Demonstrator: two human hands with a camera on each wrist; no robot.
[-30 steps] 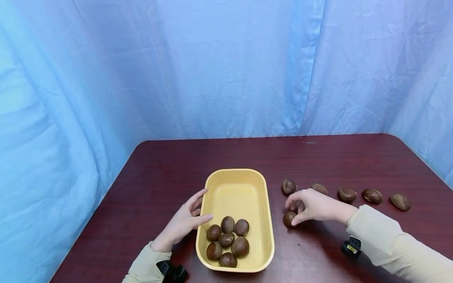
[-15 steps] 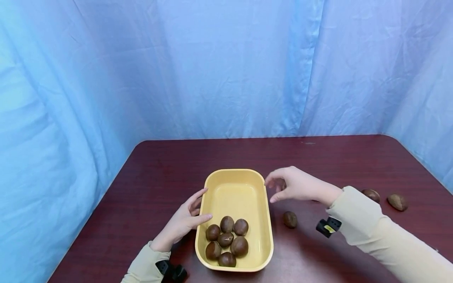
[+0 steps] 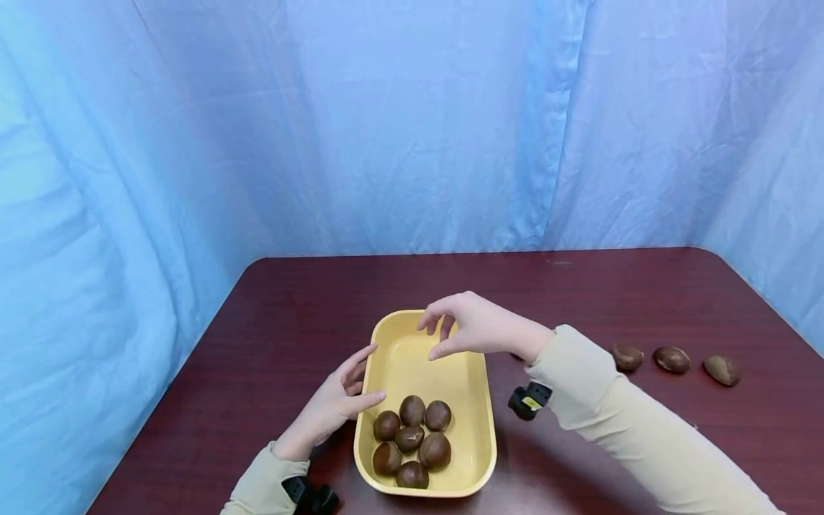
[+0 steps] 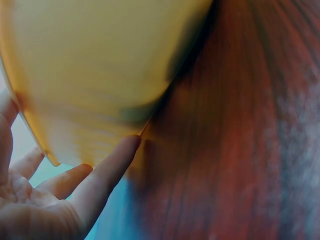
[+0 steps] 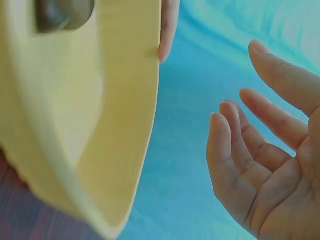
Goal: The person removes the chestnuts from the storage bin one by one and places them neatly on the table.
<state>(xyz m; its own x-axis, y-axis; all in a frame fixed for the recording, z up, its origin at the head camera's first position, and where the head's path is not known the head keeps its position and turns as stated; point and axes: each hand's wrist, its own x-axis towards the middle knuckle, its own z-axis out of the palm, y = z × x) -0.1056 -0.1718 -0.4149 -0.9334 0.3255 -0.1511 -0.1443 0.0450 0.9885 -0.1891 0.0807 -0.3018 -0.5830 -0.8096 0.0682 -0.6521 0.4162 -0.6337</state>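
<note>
A yellow plastic tray (image 3: 473,472) with rounded corners has several brown chestnuts (image 3: 435,450) clustered in its near part. My left hand (image 3: 331,404) rests along its left side, thumb and fingers spread and touching the rim and outer wall. Over the far part of the tray hovers my right hand (image 3: 479,325), fingers loosely bent and thumb apart. The right wrist view shows nothing between the fingers of that right hand (image 5: 270,155). On the right of the table lie more chestnuts (image 3: 672,359). One chestnut (image 3: 517,356) is mostly hidden by the right wrist.
The dark red-brown table (image 3: 309,307) extends beyond the tray to its far rounded corners. Pale blue curtains (image 3: 412,129) hang behind it and at both sides. A small black camera (image 3: 529,402) sits on the right wrist; another camera (image 3: 315,495) is on the left.
My right hand has left the chestnut it touched, which stayed on the table, and moved left over the tray. My left hand and the chestnuts inside the tray have not moved.
</note>
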